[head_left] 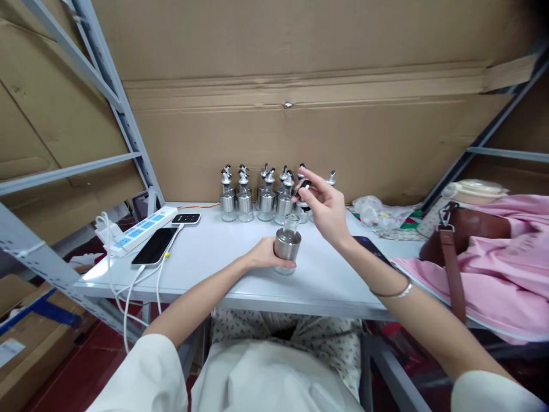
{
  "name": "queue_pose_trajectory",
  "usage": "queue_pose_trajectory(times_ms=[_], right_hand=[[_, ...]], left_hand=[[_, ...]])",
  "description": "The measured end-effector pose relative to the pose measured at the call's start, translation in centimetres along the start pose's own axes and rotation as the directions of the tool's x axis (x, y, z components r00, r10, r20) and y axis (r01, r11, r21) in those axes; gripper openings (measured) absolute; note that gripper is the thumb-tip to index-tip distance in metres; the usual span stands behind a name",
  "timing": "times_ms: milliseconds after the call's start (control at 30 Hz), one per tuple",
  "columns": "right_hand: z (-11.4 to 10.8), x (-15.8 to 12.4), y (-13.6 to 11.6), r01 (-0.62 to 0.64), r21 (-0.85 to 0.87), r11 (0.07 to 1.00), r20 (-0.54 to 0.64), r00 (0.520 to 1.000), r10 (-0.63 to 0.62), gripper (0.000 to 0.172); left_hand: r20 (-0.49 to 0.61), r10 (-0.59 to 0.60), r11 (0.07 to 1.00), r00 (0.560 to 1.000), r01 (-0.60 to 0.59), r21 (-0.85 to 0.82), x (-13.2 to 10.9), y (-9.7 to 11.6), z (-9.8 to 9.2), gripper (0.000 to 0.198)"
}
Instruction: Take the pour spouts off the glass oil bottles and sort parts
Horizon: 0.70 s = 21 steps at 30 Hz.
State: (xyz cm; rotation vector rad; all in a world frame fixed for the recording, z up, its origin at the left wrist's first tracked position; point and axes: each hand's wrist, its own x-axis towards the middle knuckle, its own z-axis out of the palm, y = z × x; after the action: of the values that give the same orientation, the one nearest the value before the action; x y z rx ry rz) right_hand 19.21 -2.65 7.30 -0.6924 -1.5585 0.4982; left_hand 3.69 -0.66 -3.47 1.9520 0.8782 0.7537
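My left hand (266,254) is wrapped around a glass oil bottle (287,245) with a brushed steel sleeve, which stands upright near the front of the white table. The bottle's clear neck has no spout on it. Above and slightly right of that neck, my right hand (325,207) pinches a small pour spout (305,185) with a black part; my fingers cover much of it. Behind both hands stand several similar oil bottles (266,200), fitted with chrome and black spouts. My right hand partly hides the ones on the right.
On the left of the table (206,252) lie a power strip (146,229), a phone (156,246) with white cables and a small device (186,218). Another phone (371,250) lies under my right forearm. Plastic bags (377,213), a pink cloth (506,263) and a brown strap (452,274) are at right.
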Motion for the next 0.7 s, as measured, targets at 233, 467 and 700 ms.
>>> queue_pose_trajectory(times_ms=[233,467,700], right_hand=[[0.9,0.3,0.2,-0.151,0.226,0.962,0.080,0.987,0.137,0.034],[0.5,0.1,0.9,-0.117,0.216,0.969,0.072,0.992,0.104,0.035],[0.6,-1.2,0.4,-0.142,0.150,0.978,0.080,0.988,0.131,0.036]], left_hand=[[0.027,0.011,1.000,1.000,-0.011,0.017,0.0,-0.1,0.0,0.043],[0.050,0.018,1.000,0.999,-0.017,-0.003,-0.1,0.0,0.0,0.044],[0.065,0.039,0.999,0.997,-0.040,0.013,-0.1,0.1,0.0,0.044]])
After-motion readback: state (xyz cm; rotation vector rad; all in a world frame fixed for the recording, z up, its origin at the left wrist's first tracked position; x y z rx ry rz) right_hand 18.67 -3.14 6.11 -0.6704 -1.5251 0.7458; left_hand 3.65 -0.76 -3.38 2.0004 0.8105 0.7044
